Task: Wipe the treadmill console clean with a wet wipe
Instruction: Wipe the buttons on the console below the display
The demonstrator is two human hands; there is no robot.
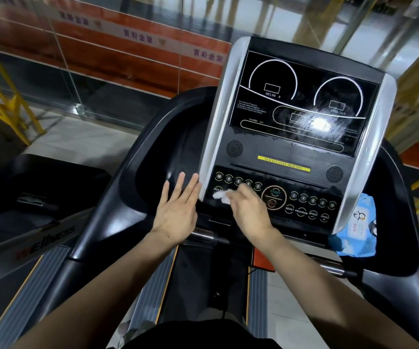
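Note:
The treadmill console (299,147) fills the upper right: a black display panel with silver side rails and a button pad below. My right hand (250,210) presses a crumpled white wet wipe (222,196) onto the left end of the button pad, near the incline buttons. The display glass shows wet streaks and glare. My left hand (178,207) hovers flat, fingers spread, over the black tray just left of the console's silver rail, holding nothing.
A blue wet wipe pack (357,230) lies in the right side tray beside the console. Metal grip handles (203,234) sit under the console. A second treadmill (27,197) stands on the left. A glass wall and yellow railings lie beyond.

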